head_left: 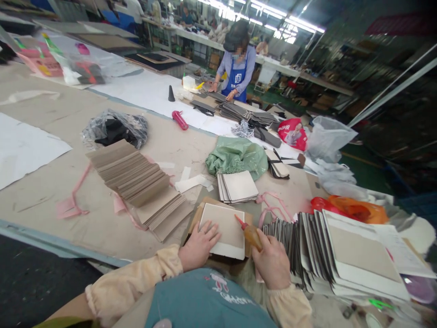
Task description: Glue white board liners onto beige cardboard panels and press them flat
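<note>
A square white-edged panel with a beige face (pixel 227 228) lies in front of me on brown board. My left hand (pixel 200 243) rests flat on its left side, fingers spread. In my right hand (pixel 271 259) is an amber glue bottle (pixel 251 236) with a red nozzle, its tip over the panel's upper right part. Left of the panel, a long row of brown cardboard sheets (pixel 136 182) leans fanned out. To the right stands a row of similar white-edged panels (pixel 362 250). Just beyond my panel sits a small stack of pale square sheets (pixel 238 186).
A green plastic bag (pixel 236 157) lies past the pale stack. Farther off are a clear bag with black material (pixel 116 130) and a pink tool-like object (pixel 180 120). Across the table, a person in a blue apron (pixel 236 77) handles grey pieces. An orange bag (pixel 358 209) sits at right.
</note>
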### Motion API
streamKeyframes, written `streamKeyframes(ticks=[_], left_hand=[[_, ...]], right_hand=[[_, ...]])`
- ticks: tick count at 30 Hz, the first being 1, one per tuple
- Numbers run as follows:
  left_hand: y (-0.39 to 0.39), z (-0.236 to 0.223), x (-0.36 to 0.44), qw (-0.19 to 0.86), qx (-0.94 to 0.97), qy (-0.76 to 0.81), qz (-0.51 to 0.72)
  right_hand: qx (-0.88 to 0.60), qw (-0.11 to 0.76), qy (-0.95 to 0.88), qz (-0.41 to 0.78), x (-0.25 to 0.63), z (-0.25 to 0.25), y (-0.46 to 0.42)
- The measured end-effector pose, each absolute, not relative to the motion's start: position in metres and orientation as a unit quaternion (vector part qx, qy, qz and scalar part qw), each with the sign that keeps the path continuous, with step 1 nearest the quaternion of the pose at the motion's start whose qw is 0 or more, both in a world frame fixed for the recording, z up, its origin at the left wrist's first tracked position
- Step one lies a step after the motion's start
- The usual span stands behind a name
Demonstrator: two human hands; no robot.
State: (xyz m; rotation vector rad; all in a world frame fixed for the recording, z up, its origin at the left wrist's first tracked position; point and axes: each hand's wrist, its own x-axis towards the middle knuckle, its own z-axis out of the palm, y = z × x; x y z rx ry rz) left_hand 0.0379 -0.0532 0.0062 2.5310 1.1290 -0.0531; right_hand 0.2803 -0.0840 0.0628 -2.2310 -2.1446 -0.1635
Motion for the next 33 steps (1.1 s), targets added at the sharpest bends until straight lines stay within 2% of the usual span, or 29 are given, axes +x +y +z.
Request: streamKeyframes(ticks=[11, 17, 21, 24, 29, 31, 33], left_hand=[[-0.056, 0.004, 0.040, 0.158, 0.899, 0.407, -0.023], [-0.055, 0.003, 0.040, 0.161, 0.902, 0.400, -0.027], [-0.053, 0.003, 0.041, 0.171, 0.900, 0.399, -0.035], [-0.052, 0.005, 0.040, 0.175, 0.899, 0.400, -0.028], [-0.053, 0.009, 0.039, 0.182, 0.896, 0.404, -0.002], [-0.053, 0.009, 0.039, 0.188, 0.894, 0.407, 0.008], [-0.053, 0.009, 0.039, 0.191, 0.891, 0.411, 0.014]], right_hand=[[-0.742, 0.020, -0.669, -0.049, 0.288, 0.062, -0.091], [-0.699, 0.047, -0.713, -0.015, 0.253, 0.058, -0.074], [-0.670, 0.068, -0.737, 0.048, 0.222, 0.057, -0.054], [-0.655, 0.156, -0.720, 0.170, 0.211, 0.051, -0.041], [-0.591, 0.429, -0.473, 0.493, 0.226, 0.052, -0.054], [-0.540, 0.533, -0.368, 0.537, 0.245, 0.068, -0.073], [-0.507, 0.632, -0.308, 0.498, 0.270, 0.093, -0.096]])
